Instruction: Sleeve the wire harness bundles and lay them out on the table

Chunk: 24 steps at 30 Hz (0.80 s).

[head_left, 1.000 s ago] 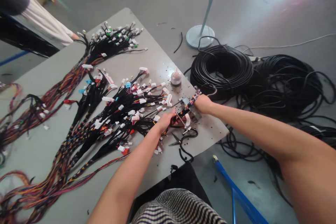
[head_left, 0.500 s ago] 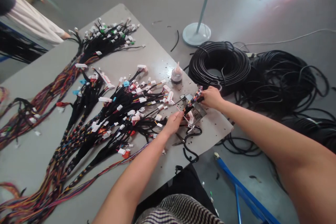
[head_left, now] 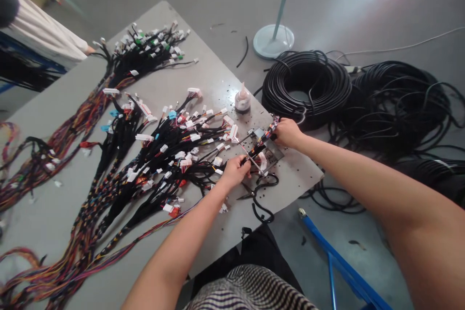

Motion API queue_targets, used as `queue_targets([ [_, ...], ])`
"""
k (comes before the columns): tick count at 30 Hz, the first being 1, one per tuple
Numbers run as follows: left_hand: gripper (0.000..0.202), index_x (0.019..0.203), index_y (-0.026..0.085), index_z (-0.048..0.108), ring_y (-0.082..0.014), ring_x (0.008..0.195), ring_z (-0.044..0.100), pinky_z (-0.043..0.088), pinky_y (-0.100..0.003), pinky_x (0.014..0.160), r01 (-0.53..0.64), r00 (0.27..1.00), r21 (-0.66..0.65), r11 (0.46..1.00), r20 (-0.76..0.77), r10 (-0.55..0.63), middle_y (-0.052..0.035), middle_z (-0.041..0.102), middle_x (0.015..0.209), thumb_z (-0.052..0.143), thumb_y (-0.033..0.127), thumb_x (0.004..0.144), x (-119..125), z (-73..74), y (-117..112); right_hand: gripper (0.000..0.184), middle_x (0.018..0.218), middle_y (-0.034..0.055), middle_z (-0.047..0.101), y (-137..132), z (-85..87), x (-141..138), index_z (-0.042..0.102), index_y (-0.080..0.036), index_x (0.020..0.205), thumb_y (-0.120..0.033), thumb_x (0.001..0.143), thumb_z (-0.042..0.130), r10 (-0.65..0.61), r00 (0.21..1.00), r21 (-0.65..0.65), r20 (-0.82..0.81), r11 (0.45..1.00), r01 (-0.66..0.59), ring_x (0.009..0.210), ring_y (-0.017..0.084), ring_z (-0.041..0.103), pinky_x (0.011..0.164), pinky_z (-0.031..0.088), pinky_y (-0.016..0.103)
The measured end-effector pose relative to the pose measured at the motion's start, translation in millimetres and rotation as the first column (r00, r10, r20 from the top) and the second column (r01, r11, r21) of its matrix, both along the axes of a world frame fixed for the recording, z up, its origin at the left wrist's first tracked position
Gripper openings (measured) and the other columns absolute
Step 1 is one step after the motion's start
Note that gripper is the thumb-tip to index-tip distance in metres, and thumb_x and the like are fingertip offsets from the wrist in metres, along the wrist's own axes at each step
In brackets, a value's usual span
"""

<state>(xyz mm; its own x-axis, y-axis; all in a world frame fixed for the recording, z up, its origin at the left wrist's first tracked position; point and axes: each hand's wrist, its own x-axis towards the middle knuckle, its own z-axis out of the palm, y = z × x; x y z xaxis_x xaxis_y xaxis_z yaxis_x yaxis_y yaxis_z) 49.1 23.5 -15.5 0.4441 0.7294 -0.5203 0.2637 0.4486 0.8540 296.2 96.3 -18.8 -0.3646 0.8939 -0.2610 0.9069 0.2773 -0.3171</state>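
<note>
Both my hands grip one wire bundle (head_left: 260, 144) of coloured strands with black wrapping, stretched above the table's right corner. My left hand (head_left: 235, 172) is closed around its lower, black-covered part. At the upper end, my right hand (head_left: 286, 132) is closed on it near the bunched coloured wires. Under the bundle lies a flat metal plate (head_left: 275, 153) with a thin rod; a white connector (head_left: 262, 161) shows beside it. Black-handled scissors (head_left: 262, 198) rest on the table just below my hands. A small squeeze bottle (head_left: 242, 100) with a pointed tip stands beyond them.
Wire harnesses (head_left: 174, 145) with many white connectors cover the left of the table (head_left: 214, 70). Coils of black tubing (head_left: 307, 85) lie on the floor at right, near a round stand base (head_left: 273, 41) and a blue frame (head_left: 327, 247). Another person (head_left: 47, 29) is at the far left.
My left hand has slid slightly down and left along the wire bundle, and its grip looks turned. The right hand keeps hold of the upper end. The view has shifted a little.
</note>
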Motion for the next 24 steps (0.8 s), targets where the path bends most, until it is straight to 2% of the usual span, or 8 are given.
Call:
queue_targets([
  [4,0.022,0.076,0.017,0.057,-0.0111,0.055,0.057,0.040,-0.021,0.054,0.020,0.999,-0.028,0.999,-0.034,-0.021,0.0038,0.056,0.058,0.065,0.037,0.074,-14,11.0,-4,0.014,0.076,0.0109,0.068,-1,0.4,-1,0.071,-0.015,0.069,-0.023,0.071,0.060,-0.008,1.000,0.017,-0.021,1.000,0.008,0.081,0.026,0.061,0.081,0.041,0.035],
  [6,0.028,0.077,0.017,0.056,-0.0138,0.066,0.062,0.043,-0.021,0.057,0.005,1.000,-0.115,0.993,0.022,-0.002,0.0005,0.061,0.069,0.069,0.041,0.071,-17,15.8,-2,0.011,0.074,0.0109,0.067,-1,-1.0,-2,0.070,-0.015,0.066,-0.021,0.069,0.061,-0.019,0.998,0.023,-0.052,1.000,0.020,0.080,0.026,0.061,0.080,0.041,0.035],
  [9,0.046,0.091,0.017,0.059,-0.0170,0.073,0.065,0.046,-0.023,0.055,-0.064,0.988,-0.265,0.962,0.117,0.097,-0.0059,0.067,0.087,0.065,0.058,0.073,-10,18.1,8,0.009,0.074,0.0112,0.067,0,-4.0,-1,0.070,-0.015,0.066,-0.019,0.067,0.062,0.001,0.999,0.023,-0.053,1.000,0.000,0.082,0.028,0.062,0.082,0.041,0.036],
  [12,0.057,0.083,0.015,0.060,-0.0130,0.054,0.056,0.037,-0.023,0.047,-0.047,0.988,-0.299,0.953,0.126,0.088,-0.0057,0.063,0.072,0.050,0.071,0.081,6,14.4,18,0.009,0.076,0.0118,0.068,1,-5.5,-1,0.070,-0.014,0.068,-0.020,0.069,0.063,0.037,0.999,0.026,-0.009,0.999,-0.037,0.084,0.028,0.062,0.084,0.041,0.038],
  [14,0.061,0.069,0.016,0.056,-0.0087,0.043,0.040,0.027,-0.023,0.043,-0.033,0.996,-0.240,0.970,0.075,0.052,-0.0007,0.050,0.054,0.046,0.074,0.083,13,9.8,17,0.009,0.077,0.0115,0.068,1,-4.9,-1,0.069,-0.015,0.069,-0.023,0.071,0.065,0.045,0.999,0.026,0.016,0.999,-0.045,0.085,0.028,0.061,0.085,0.041,0.038],
  [17,0.062,0.060,0.019,0.043,-0.0065,0.043,0.027,0.019,-0.025,0.043,-0.101,0.993,-0.127,0.987,0.054,0.108,0.0045,0.033,0.047,0.047,0.077,0.080,13,2.7,6,0.007,0.076,0.0096,0.067,0,-3.1,-2,0.065,-0.017,0.067,-0.022,0.072,0.066,0.032,0.999,0.015,0.024,0.999,-0.032,0.085,0.026,0.060,0.088,0.040,0.037],
  [21,0.057,0.067,0.020,0.042,-0.0055,0.041,0.025,0.020,-0.023,0.041,-0.075,0.981,-0.198,0.977,0.160,0.108,0.0082,0.030,0.051,0.056,0.075,0.076,3,2.9,-4,0.017,0.069,0.0072,0.062,0,-3.9,-1,0.053,-0.019,0.058,-0.018,0.071,0.064,-0.018,1.000,0.019,-0.023,1.000,0.019,0.086,0.025,0.059,0.095,0.037,0.039],
  [24,0.052,0.073,0.019,0.047,-0.0070,0.045,0.039,0.031,-0.022,0.046,-0.009,0.977,-0.247,0.969,0.202,0.061,0.0064,0.040,0.054,0.061,0.068,0.077,-3,13.6,3,0.023,0.067,0.0066,0.060,1,-7.1,2,0.046,-0.020,0.056,-0.017,0.070,0.064,-0.024,0.997,0.021,-0.075,0.999,0.026,0.085,0.025,0.059,0.097,0.035,0.040],
])
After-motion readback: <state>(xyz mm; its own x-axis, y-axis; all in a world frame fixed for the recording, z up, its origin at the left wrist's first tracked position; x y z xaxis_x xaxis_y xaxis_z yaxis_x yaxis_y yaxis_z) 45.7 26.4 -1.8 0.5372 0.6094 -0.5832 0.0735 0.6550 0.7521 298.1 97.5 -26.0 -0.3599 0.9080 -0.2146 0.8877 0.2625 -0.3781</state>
